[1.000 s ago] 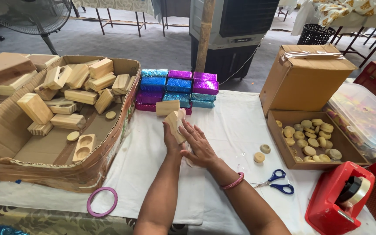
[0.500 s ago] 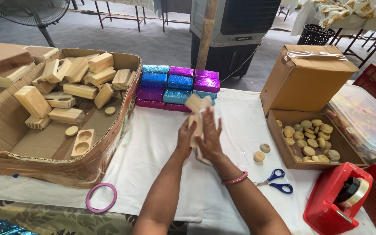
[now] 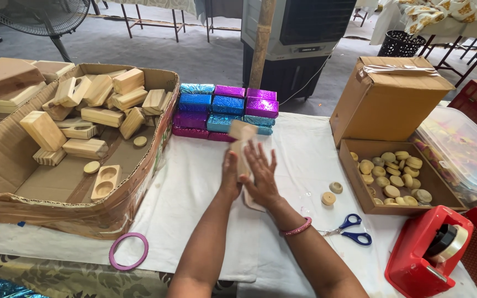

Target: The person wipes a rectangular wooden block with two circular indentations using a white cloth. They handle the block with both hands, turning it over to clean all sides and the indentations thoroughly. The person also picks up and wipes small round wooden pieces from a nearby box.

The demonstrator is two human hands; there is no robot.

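pale wooden block pressed between two palms

both forearms reach forward over the white cloth [image 3: 194,182]. the left hand [image 3: 231,175] and right hand [image 3: 260,174] stand upright, palms facing, fingers stretched, closed together on a wooden block [image 3: 242,144]. it stands nearly upright, long axis vertical, top end tipped slightly away, just before the stack of foil-wrapped blocks [image 3: 222,110].

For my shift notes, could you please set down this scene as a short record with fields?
Left hand: presses one side of an upright wooden block
Right hand: presses the other side, fingers spread
Behind block: stack of shiny wrapped blocks
Left: carton of bare wooden blocks
Right: box of wooden discs; scissors; red tape dispenser
Front: purple ring
Surface: white cloth
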